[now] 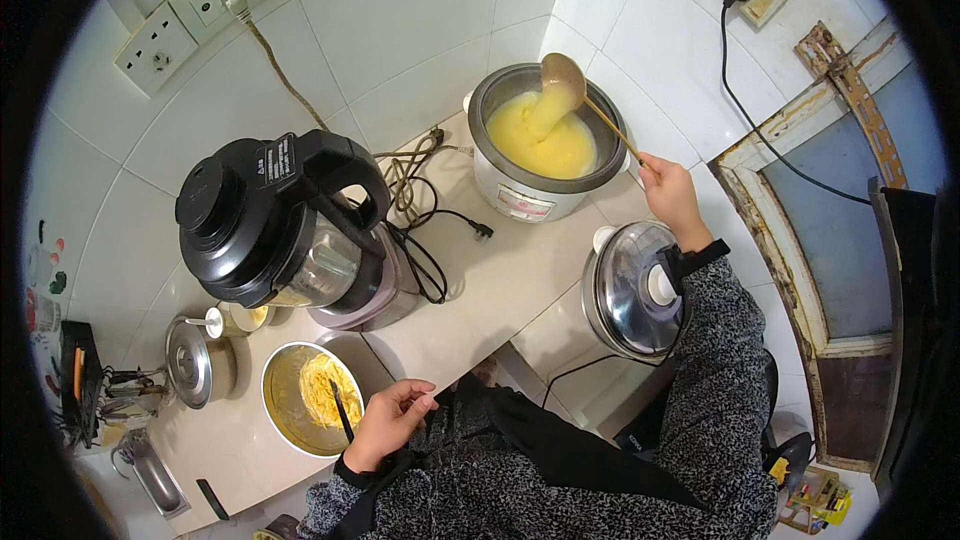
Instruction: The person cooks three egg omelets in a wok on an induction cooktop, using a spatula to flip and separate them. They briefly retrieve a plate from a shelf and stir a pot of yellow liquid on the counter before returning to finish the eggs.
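Note:
My right hand grips the thin handle of a metal ladle. Its bowl is tipped above a rice cooker with its lid off, and thick yellow porridge-like liquid runs from it into the same liquid inside the pot. My left hand hovers loosely curled near the counter's front edge, with nothing visible in it. Just left of that hand stands a metal bowl of yellow shredded food. A dark utensil leans in the bowl, its lower end partly behind my wrist.
A blender with a black lid stands left of the cooker, tangled power cords between them. Under my right forearm sits a second cooker with a shiny metal lid. A lidded metal pot and a sink lie at the left.

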A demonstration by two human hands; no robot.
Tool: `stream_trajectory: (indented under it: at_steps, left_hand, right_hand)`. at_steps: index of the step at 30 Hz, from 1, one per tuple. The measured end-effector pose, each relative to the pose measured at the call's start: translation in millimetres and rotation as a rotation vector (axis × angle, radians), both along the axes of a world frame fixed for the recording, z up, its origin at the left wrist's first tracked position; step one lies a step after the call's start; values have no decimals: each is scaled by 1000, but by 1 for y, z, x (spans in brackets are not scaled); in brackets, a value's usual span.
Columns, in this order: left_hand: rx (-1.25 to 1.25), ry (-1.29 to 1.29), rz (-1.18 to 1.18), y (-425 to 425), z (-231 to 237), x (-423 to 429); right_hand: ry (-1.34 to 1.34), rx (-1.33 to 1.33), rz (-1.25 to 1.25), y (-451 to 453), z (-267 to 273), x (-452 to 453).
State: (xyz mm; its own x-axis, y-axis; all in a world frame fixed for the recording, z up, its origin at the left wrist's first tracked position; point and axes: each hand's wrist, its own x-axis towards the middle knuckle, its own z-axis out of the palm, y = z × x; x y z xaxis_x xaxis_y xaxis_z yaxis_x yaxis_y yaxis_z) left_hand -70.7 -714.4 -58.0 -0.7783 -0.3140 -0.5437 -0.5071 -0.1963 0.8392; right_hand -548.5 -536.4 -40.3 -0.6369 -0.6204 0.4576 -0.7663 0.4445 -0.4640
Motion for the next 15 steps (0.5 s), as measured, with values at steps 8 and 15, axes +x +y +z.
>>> stream_trajectory:
  at_steps: [8, 15]
  left_hand:
    - [21, -19, 28, 0, 0, 7]
    - [-16, -8, 9, 1, 0, 11]
  right_hand:
    - [541, 551, 51, -52, 5, 10]
    - [445, 796, 128, -45, 30, 12]
